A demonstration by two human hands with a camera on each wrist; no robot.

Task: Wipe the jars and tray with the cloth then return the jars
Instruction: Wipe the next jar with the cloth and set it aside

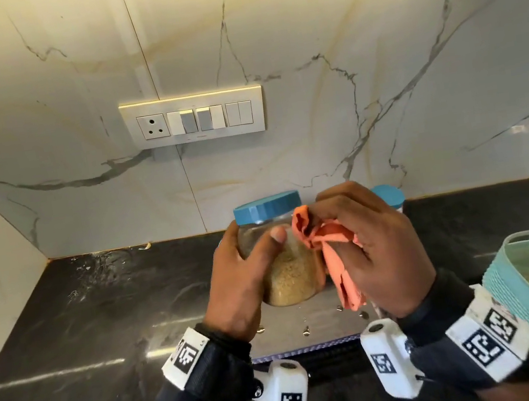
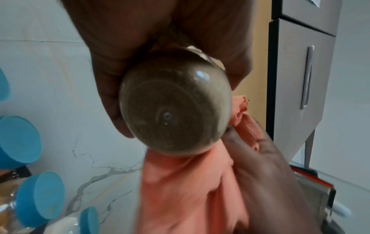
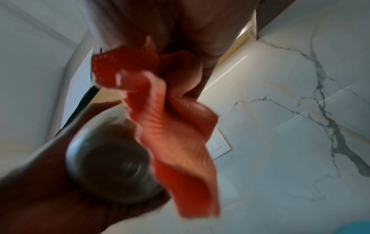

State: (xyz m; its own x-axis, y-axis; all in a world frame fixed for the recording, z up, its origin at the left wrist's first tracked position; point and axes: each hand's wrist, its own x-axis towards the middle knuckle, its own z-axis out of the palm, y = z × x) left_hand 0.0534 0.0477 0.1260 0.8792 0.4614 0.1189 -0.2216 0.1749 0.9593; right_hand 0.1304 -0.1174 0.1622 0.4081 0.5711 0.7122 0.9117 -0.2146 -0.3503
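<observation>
A person's left hand [image 1: 243, 273] wraps its fingers and thumb around a clear jar [image 1: 287, 266] of pale brown grains, holding it tilted in the air above a dark stone counter [image 1: 69, 335], while the right hand [image 1: 374, 245] clenches a bunched orange cloth [image 1: 333, 251] against the jar's side. The cloth's loose tail hangs below the fist. At the near right edge sits a teal ribbed plastic tray [image 1: 504, 280], lying apart from the hands and carrying no jars. Water drops dot the counter beneath the jar. Just behind the right hand a second blue-lidded jar [image 1: 391, 197] stands by the marble backsplash [image 1: 308, 89], where a switch plate [image 1: 193, 118] is set; the left wrist view shows more blue lids [image 2: 20, 139] clustered nearby. The jar looks smooth, rigid and fairly weighty with its filling, likely slippery if damp, so a full wrap around the body below the blue lid [image 1: 267, 205] seems the safest hold. The cloth is soft and limp.
</observation>
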